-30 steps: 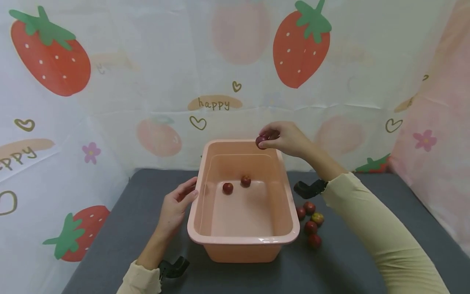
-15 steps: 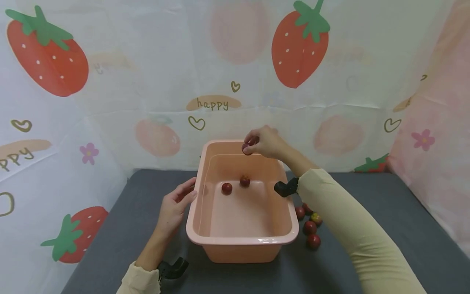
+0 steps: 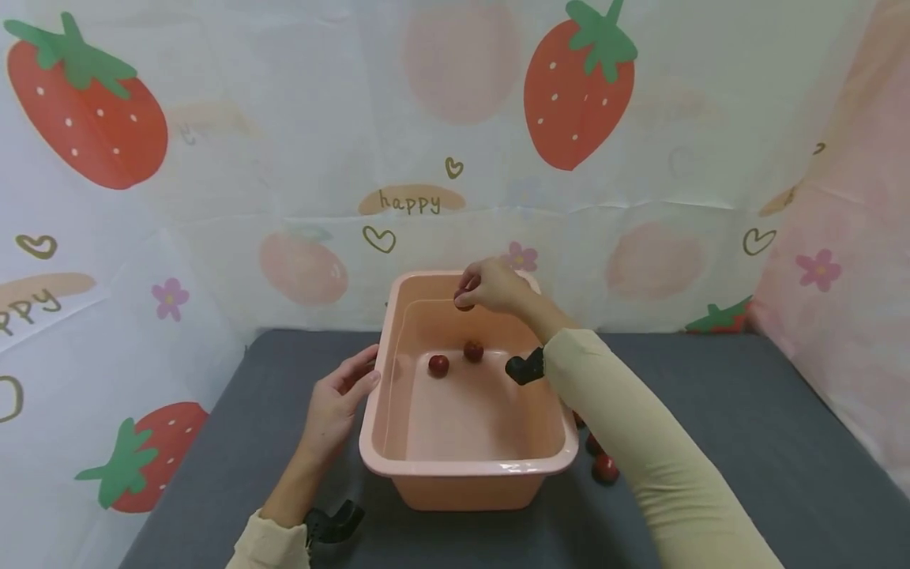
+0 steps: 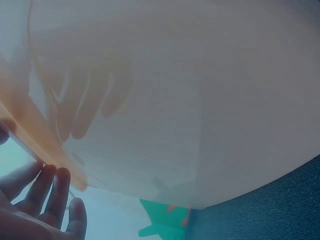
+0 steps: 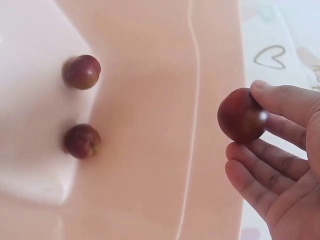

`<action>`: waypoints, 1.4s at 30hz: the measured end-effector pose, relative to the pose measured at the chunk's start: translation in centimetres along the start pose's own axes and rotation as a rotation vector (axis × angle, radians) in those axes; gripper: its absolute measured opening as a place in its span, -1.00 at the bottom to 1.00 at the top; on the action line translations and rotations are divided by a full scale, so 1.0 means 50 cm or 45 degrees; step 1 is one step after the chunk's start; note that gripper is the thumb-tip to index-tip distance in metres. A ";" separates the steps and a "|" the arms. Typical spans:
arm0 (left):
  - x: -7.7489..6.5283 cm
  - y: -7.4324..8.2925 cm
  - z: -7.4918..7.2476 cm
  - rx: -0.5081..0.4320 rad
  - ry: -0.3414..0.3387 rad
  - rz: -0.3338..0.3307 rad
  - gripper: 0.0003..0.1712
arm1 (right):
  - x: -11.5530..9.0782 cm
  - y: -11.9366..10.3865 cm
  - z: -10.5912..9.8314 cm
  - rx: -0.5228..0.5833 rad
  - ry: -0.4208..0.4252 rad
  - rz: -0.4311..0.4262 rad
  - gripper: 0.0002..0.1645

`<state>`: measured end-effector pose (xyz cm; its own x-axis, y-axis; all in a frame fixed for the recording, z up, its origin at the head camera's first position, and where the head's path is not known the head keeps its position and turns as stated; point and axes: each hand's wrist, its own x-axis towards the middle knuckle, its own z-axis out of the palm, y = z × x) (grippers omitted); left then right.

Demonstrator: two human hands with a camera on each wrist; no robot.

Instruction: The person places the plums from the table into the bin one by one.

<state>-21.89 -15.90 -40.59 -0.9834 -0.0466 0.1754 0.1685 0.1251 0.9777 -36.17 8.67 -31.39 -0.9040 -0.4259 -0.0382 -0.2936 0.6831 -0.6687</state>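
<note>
A pink plastic basin [image 3: 465,466] stands on the dark table, with two dark red plums on its floor, one plum [image 3: 438,365] left of the other plum [image 3: 473,351]. At the basin's left side my left hand [image 3: 340,403] holds the rim, thumb and fingertips at its edge; the left wrist view shows the fingers [image 4: 59,192] bent up against that edge. Over the far end of the basin, my right hand [image 3: 498,286] pinches a round red plum [image 5: 240,115] between thumb and fingers, above the two lying inside.
Several more plums lie on the table just right of the basin, one plum [image 3: 605,469] in plain sight and others partly behind my right sleeve [image 3: 640,442]. A white printed cloth [image 3: 298,142] hangs behind the grey table [image 3: 711,411].
My right hand has moved left and slightly down with the plum, from over the basin's far right corner to over its inside. The left hand stays at the rim.
</note>
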 end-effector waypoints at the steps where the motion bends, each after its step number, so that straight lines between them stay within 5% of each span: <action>1: 0.000 -0.001 0.000 0.003 -0.002 -0.002 -0.49 | 0.002 -0.001 0.004 0.006 -0.005 0.002 -0.81; 17: 0.001 -0.001 -0.001 -0.023 0.008 0.015 -0.50 | 0.030 0.012 0.038 0.078 -0.005 0.026 -0.82; 42: 0.000 0.002 0.002 -0.013 0.011 0.006 -0.49 | 0.020 0.022 0.044 -0.006 -0.053 0.097 -0.85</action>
<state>-21.87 -15.80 -40.48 -0.9819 -0.0546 0.1812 0.1741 0.1148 0.9780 -36.74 7.71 -33.79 -0.9099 -0.3972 -0.1197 -0.2264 0.7172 -0.6590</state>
